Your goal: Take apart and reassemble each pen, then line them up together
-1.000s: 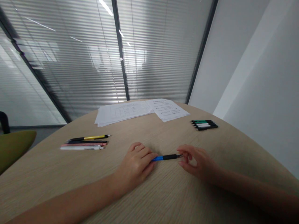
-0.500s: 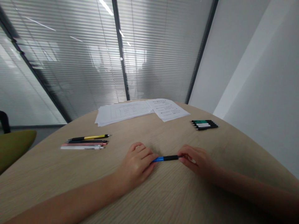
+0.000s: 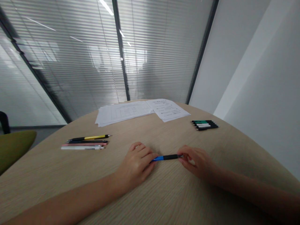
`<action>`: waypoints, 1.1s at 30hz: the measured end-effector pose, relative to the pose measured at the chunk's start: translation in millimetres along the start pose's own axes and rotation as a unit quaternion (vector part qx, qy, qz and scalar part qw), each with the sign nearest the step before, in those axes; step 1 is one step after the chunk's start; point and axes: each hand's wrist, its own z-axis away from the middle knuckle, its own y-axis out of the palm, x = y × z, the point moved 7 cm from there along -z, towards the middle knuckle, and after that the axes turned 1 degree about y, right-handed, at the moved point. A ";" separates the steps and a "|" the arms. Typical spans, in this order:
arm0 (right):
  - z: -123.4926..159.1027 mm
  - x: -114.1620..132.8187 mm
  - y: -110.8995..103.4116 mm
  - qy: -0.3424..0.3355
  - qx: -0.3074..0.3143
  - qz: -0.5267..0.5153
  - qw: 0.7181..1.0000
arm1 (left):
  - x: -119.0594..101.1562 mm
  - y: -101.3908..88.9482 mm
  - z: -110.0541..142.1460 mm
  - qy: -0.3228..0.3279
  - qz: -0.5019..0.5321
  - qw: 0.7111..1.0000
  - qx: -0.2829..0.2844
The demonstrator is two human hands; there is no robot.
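A blue pen (image 3: 167, 157) with a black grip lies level between my two hands, its metal tip pointing right. Closed around its blue back end is my left hand (image 3: 140, 162), whose fingers hide that end. At the tip, my right hand (image 3: 199, 161) pinches with thumb and forefinger curled together. Both hands rest low over the wooden table (image 3: 164, 193).
On the left lie several pens and pencils in a row, a yellow and black one (image 3: 93, 137) at the far side. Several green, white and black pens (image 3: 204, 125) sit at the right. Paper sheets (image 3: 126, 111) cover the table's back. A green chair (image 3: 17, 147) stands at left.
The pen has tilted slightly, and more of its metal tip shows at my right fingers. Both hands stay nearly in place.
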 end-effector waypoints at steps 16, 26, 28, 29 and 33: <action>-2.5 3.8 -1.3 -0.022 0.019 -0.002 1.000 | -0.7 -1.4 -1.2 0.004 0.003 1.000 -0.005; -2.9 -3.4 -1.9 0.028 0.017 -0.017 0.999 | 0.5 -2.1 -1.4 -0.001 -0.001 1.000 -0.008; -3.6 1.0 -3.9 -0.003 0.010 -0.018 1.000 | 0.1 -2.3 -1.5 0.002 0.000 1.000 -0.008; -3.8 3.2 -4.6 -0.017 0.007 -0.018 1.000 | -0.1 -2.0 -1.5 0.003 0.000 1.000 -0.007; -3.5 6.6 -4.1 -0.027 0.018 -0.016 0.999 | -2.3 -0.4 -0.4 0.016 -0.010 1.000 -0.005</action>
